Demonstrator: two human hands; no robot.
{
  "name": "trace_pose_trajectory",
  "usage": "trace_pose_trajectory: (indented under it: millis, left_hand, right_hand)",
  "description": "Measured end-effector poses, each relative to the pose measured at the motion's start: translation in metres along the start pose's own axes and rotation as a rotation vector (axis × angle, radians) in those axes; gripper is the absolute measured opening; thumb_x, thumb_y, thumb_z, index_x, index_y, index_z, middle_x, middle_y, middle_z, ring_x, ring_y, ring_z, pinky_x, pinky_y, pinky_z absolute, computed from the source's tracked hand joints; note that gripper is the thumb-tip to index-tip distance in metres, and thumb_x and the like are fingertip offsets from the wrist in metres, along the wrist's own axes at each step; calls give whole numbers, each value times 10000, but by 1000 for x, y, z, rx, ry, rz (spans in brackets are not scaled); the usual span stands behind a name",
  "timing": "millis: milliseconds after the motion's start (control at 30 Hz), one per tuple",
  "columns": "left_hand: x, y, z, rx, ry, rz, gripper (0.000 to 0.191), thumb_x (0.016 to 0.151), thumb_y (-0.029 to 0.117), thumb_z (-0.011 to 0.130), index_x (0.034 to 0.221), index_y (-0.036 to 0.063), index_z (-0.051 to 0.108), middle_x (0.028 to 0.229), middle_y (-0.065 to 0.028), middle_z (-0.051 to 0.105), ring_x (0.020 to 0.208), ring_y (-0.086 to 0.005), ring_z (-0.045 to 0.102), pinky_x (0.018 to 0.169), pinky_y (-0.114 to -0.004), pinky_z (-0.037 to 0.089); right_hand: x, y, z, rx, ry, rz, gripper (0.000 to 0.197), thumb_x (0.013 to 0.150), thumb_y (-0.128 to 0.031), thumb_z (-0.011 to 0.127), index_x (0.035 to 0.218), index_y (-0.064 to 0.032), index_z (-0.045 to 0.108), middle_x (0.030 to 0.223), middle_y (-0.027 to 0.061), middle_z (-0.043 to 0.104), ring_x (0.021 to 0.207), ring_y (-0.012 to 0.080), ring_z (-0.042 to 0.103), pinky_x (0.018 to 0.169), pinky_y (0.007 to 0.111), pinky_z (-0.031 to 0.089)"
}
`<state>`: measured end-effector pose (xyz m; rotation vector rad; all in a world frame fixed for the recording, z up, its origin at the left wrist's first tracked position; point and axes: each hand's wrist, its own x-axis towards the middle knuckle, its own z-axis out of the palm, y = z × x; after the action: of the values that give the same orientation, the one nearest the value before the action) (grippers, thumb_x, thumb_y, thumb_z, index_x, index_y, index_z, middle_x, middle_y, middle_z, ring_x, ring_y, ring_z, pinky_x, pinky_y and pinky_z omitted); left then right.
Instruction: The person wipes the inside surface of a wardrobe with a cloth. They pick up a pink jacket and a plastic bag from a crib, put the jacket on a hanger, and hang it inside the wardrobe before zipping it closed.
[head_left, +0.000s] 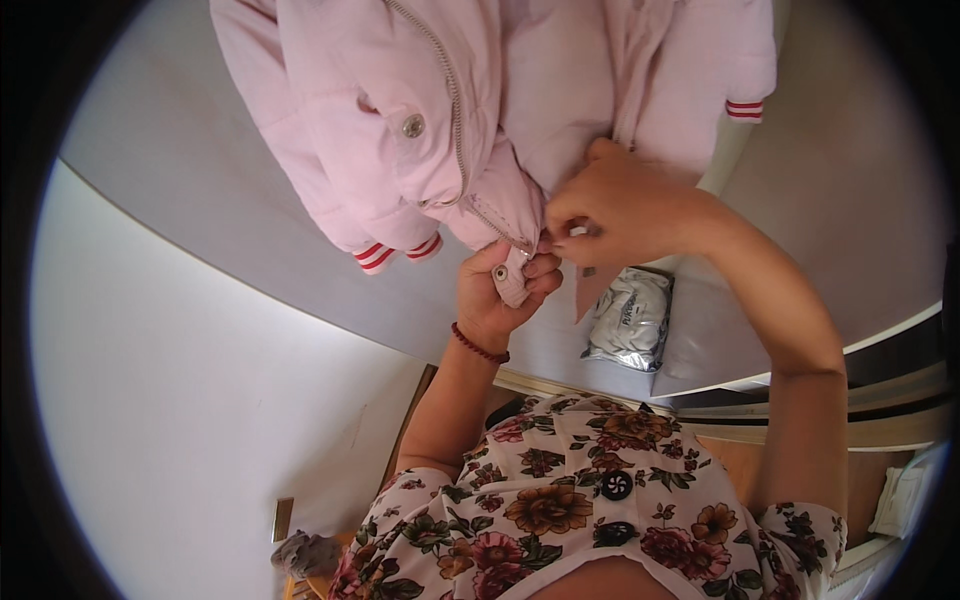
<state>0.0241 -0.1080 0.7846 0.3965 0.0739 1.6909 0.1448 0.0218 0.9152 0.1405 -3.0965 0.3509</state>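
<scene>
A padded pink jacket (352, 97) fills the top of the view, its front open along a metal zipper (455, 105). Red and white striped cuffs edge its sleeves. My left hand (502, 289) grips the lower front corner, where the zipper ends beside a round metal snap (501, 273). Close against it, my right hand (611, 210) has its fingertips pinched at the edge of the same hem. Something small and white shows inside its curled fingers; I cannot tell what. A pointed pink flap of cloth (589, 291) hangs below the right hand. Small purple marks dot the fabric beside the zipper.
A clear plastic package (630, 319) bearing writing lies on the pale surface (810, 247) below my right hand. A white panel (187, 360) stands at the left. Grey cloth (306, 553) sits at the lower left, and a white packet (896, 501) at the lower right.
</scene>
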Motion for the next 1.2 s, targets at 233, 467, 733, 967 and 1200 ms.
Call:
trace_pose_trajectory:
  millis: [233,467,733,967,1200]
  left_hand:
    - [3,-1,-6,-16,-126,-133,464,727,191,610,1089,-5,396,876,-76,443,634,-103,355,531,-209,300]
    - [0,1,-10,13,-159,-131,460,722,164,625,1092,10,399,869,-68,453,630,-97,365,527,-208,306]
    - [-3,-2,-2,137,-62,-37,397,705,163,654,982,3,420,836,-31,434,633,-88,381,521,-202,310]
    - [4,-12,29,511,209,220,221,793,88,591,984,28,497,864,-64,526,647,-131,432,536,-248,333]
    - [16,-22,40,812,404,511,178,785,65,618,943,12,558,831,-30,577,724,-113,521,616,-244,423]
  right_hand:
    - [-19,-3,-22,35,-152,18,224,609,-148,633,815,-85,570,827,23,564,855,229,431,721,318,397]
    - [-15,7,-19,-30,-244,-108,182,689,-108,622,866,-76,595,838,56,525,840,245,472,795,298,368]
    - [-6,10,-14,-45,-163,-52,125,705,-107,591,771,-5,620,695,96,562,756,240,519,713,332,422]
    - [4,30,-3,147,-181,37,161,716,-122,558,757,32,579,633,131,531,562,209,486,571,302,405]
    - [10,32,-11,270,-165,59,197,742,-157,536,740,39,560,597,101,506,570,145,459,555,304,386]
